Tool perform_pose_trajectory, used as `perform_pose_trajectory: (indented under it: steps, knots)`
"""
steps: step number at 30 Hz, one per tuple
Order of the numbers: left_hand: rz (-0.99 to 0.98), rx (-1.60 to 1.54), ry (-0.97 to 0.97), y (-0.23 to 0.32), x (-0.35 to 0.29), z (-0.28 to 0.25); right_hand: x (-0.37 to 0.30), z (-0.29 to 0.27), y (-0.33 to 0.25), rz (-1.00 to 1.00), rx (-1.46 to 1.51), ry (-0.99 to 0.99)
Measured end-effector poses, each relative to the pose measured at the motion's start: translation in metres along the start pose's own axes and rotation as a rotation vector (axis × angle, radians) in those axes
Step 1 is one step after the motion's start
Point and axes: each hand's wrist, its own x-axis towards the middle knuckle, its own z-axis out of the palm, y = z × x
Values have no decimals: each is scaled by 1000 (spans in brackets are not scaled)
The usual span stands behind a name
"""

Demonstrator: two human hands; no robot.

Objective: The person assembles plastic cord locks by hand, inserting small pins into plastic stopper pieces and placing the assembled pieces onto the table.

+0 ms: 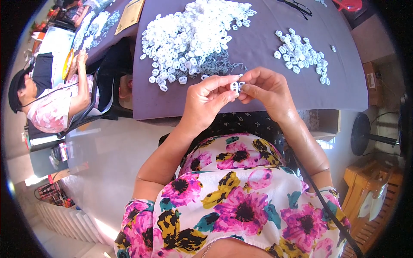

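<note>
Over the near edge of the table, my two hands meet at the fingertips. My left hand [209,96] pinches a small white oval plastic piece with two holes [234,87] between thumb and fingers. Close against it, my right hand [266,92] pinches a second small white piece [241,85], partly covered by the thumb. Whether the two pieces are joined cannot be made out. Just beyond my hands lies a large heap of the same white pieces [185,34], with a pile of small dark grey pins [219,61] at its near right side.
A smaller group of white pieces [299,50] lies to the right on the dark tablecloth [262,38]. Black-framed glasses [297,6] rest at the far edge. At left, a person [56,96] sits at another table. A black fan [361,134] and wooden furniture [370,189] stand right.
</note>
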Motion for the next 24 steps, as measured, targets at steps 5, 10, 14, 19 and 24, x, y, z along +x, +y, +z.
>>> perform_pose_trajectory:
  steps: [5,10,14,19,24]
  knots:
    - [6,19,-17,2,-1,-2,-1,0,-2,8,29,-15]
    - [6,26,-10,6,-2,1,-2,-1,-3,-10,19,-25]
    - [30,8,-34,7,-1,3,-3,0,-2,-3,43,-40]
    - [53,31,-42,6,0,3,-4,1,-5,-10,35,-34]
    - [85,11,-40,7,0,5,-4,2,-4,-10,40,-29]
